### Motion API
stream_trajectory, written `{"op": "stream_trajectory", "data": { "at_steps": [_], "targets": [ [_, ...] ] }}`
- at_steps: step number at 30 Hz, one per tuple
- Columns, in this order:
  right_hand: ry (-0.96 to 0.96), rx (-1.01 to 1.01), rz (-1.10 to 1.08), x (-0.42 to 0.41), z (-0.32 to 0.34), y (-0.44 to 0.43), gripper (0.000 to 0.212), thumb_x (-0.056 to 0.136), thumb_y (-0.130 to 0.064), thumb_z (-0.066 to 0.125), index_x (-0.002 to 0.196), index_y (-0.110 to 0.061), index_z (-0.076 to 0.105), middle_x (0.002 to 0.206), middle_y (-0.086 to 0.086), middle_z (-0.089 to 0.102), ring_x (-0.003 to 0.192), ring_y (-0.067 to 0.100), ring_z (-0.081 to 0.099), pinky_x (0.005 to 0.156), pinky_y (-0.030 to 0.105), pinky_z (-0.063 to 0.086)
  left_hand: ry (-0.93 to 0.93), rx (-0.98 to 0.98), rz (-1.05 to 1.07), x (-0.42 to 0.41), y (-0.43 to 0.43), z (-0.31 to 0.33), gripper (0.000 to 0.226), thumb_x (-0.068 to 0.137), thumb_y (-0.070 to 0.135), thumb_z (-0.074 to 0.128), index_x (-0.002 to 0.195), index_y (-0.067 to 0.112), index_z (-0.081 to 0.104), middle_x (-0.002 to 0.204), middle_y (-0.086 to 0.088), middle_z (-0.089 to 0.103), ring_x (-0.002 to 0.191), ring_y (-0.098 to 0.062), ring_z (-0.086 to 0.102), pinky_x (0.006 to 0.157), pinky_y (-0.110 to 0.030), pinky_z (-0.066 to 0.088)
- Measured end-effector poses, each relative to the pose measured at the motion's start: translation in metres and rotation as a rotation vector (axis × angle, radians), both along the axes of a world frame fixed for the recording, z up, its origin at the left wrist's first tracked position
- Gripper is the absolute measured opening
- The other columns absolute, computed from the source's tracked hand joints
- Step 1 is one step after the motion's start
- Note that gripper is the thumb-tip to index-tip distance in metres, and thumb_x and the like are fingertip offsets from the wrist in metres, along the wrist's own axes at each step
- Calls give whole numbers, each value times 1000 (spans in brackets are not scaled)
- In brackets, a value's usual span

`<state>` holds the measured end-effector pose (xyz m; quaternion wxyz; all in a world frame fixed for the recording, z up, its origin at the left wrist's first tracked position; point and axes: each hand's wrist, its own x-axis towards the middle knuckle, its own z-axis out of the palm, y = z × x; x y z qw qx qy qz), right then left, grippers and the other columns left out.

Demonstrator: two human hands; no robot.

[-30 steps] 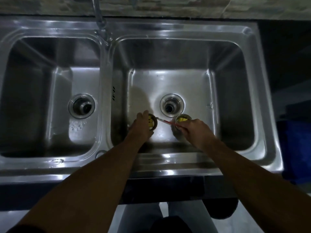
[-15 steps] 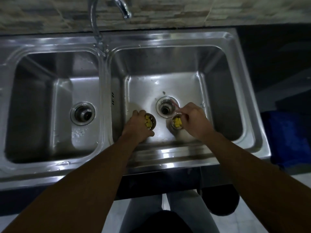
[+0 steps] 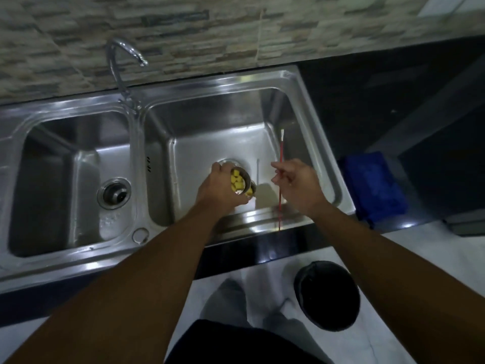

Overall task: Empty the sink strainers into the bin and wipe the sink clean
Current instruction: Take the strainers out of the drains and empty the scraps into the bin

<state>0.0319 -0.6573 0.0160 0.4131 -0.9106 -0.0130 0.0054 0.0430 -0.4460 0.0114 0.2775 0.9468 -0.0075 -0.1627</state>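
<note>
The left hand (image 3: 220, 189) curls round two metal strainers (image 3: 246, 177) holding yellow food bits (image 3: 236, 181), lifted above the floor of the right bowl of the sink (image 3: 210, 119), one strainer tucked just under the other. The right hand (image 3: 299, 185), just right of them, pinches a thin red stick (image 3: 281, 153) that stands almost upright with its white tip away from the person. The black bin (image 3: 326, 295) stands on the floor under the right forearm. A blue cloth (image 3: 372, 185) lies right of the right hand, at the edge of the dark table (image 3: 367, 88).
</note>
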Motion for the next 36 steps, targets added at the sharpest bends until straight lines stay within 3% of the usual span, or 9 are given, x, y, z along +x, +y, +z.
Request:
{"op": "stream_trajectory", "data": {
  "at_steps": [5, 8, 13, 16, 21, 26, 29, 32, 36],
  "targets": [
    [-40, 85, -24, -46, 15, -54, 50, 77, -4, 82, 124, -13, 68, 104, 9, 65, 86, 21, 71, 86, 39, 60, -93, -2, -40, -27, -60, 20, 89, 59, 38, 86, 135, 23, 44, 132, -4, 44, 118, -30, 53, 94, -46, 52],
    [-198, -14, -55, -78, 15, -87, 43, 75, -17, 85, 115, -10, 73, 100, 7, 68, 80, 14, 70, 87, 27, 58, -131, -3, -66, -48, -95, 25, 87, 61, 44, 84, 136, 24, 43, 131, -3, 45, 116, -26, 53, 93, -43, 52],
    [-353, -6, -146, -131, 5, -134, 10, 91, -13, 71, 100, -9, 68, 94, 0, 62, 74, 4, 59, 73, 5, 46, -157, -37, -110, -85, -139, 28, 91, 57, 43, 85, 137, 26, 43, 130, -2, 45, 114, -26, 53, 91, -42, 51],
    [-392, -47, -144, -164, 1, -159, 7, 100, -12, 53, 96, -12, 59, 87, -2, 55, 72, 4, 50, 71, 6, 36, -159, -61, -146, -107, -159, 30, 89, 55, 45, 81, 134, 31, 43, 129, 1, 43, 111, -25, 54, 88, -41, 52],
    [-321, -79, -173, -208, -4, -178, 25, 106, -17, 39, 120, -11, 59, 104, 2, 64, 92, 10, 60, 82, 21, 48, -172, -149, -216, -135, -190, 30, 87, 55, 49, 77, 132, 32, 40, 122, 4, 39, 109, -23, 54, 86, -40, 54],
    [-210, -86, -246, -243, -14, -180, 41, 108, -28, 35, 144, -15, 47, 137, 3, 59, 122, 2, 54, 105, 12, 39, -149, -257, -318, -153, -211, 18, 81, 56, 49, 76, 128, 35, 43, 114, 12, 35, 107, -15, 54, 84, -35, 54],
    [-134, -81, -351, -262, -25, -179, 47, 107, -42, 24, 149, -24, 39, 147, -2, 51, 127, -10, 40, 107, 3, 27, -145, -332, -376, -165, -223, 5, 78, 55, 46, 77, 125, 32, 46, 116, 9, 40, 107, -15, 57, 86, -37, 56],
    [-107, -91, -457, -283, -41, -177, 44, 108, -40, 30, 150, -28, 37, 147, -3, 51, 130, -1, 46, 108, 1, 25, -128, -398, -456, -179, -233, -16, 81, 58, 35, 83, 130, 22, 48, 121, 0, 43, 109, -18, 57, 85, -42, 58],
    [21, 49, -643, -312, -71, -176, 44, 102, -57, 39, 143, -43, 44, 143, -18, 53, 132, 3, 49, 115, 25, 36, -17, -393, -570, -194, -245, -47, 85, 67, 33, 85, 138, 28, 40, 129, 5, 44, 119, -16, 54, 90, -39, 58]
  ]
}}
